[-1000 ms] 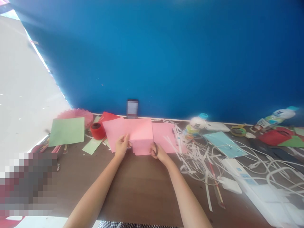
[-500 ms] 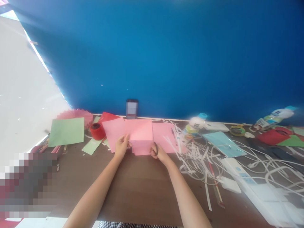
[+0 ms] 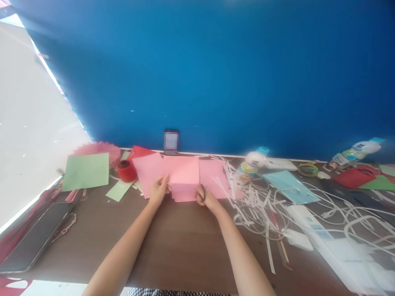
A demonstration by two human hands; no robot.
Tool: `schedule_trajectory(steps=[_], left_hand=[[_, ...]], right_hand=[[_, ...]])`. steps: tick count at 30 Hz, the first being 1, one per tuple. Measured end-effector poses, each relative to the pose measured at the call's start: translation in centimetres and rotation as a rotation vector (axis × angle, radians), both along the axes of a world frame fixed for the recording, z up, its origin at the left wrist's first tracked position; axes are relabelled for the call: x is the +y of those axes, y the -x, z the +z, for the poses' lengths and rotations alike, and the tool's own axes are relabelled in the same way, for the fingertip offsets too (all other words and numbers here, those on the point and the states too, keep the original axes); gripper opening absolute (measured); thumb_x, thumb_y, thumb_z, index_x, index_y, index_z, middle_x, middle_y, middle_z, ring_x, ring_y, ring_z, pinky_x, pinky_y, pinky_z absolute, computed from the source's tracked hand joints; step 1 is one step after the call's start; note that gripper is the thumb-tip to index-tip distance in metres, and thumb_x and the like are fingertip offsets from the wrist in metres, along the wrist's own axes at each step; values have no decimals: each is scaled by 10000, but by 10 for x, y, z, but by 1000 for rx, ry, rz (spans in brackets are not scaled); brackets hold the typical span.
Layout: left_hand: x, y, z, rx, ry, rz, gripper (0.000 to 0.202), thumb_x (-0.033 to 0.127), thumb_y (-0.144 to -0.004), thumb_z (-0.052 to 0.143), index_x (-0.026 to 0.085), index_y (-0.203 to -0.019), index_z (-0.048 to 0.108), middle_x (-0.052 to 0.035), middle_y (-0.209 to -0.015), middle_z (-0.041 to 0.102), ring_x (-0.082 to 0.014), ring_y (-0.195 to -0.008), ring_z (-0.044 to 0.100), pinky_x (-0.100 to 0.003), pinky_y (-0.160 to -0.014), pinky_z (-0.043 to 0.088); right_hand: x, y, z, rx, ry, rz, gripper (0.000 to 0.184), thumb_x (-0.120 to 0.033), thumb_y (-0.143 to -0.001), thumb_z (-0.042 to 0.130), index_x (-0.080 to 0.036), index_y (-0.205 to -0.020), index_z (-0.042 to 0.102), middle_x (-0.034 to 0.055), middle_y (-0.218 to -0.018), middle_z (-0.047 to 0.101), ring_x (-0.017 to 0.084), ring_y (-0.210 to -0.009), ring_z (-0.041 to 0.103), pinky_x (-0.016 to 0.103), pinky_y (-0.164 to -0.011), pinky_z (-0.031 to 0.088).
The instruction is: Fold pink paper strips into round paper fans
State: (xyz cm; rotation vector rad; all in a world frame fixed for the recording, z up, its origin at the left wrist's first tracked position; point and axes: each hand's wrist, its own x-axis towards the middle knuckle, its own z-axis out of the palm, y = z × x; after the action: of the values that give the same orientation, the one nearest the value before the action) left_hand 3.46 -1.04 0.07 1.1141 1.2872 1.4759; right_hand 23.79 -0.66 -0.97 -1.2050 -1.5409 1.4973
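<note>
A sheet of pink paper (image 3: pixel 184 169) is held up between my hands, with a crease across its lower part. My left hand (image 3: pixel 159 188) pinches its left edge. In my right hand (image 3: pixel 206 196) are scissors (image 3: pixel 203 192) with a dark handle loop, close to the paper's lower right corner; the blades are hidden. More pink sheets (image 3: pixel 212 174) lie beneath and to either side. Left of them stand a red tape roll (image 3: pixel 126 170) and a small green paper piece (image 3: pixel 119 190).
Tangled white cables and paper strips (image 3: pixel 259 205) cover the right side, beside a power strip (image 3: pixel 311 224) and a bottle (image 3: pixel 251 164). At left lie a green sheet (image 3: pixel 86 172) and a phone (image 3: pixel 37 238). A small framed device (image 3: pixel 171 142) leans against the blue wall.
The pink sheet between my hands has shifted very slightly to the right and down. Both hands stay almost in place. The phone at left now shows clearly where it was blurred out.
</note>
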Motion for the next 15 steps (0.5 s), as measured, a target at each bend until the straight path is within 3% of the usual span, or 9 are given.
schedule_trajectory(steps=[15], left_hand=[[-2,1,0,58,-3,-55,347,473,-729,503,159,-584,492,21,-390,528,-73,-330,425,-189,-392,318]], right_hand=[[-2,0,2,44,-10,-37,512,-627,-769,320,-161,-609,460,-81,-361,318,47,-306,272,192,-357,197]])
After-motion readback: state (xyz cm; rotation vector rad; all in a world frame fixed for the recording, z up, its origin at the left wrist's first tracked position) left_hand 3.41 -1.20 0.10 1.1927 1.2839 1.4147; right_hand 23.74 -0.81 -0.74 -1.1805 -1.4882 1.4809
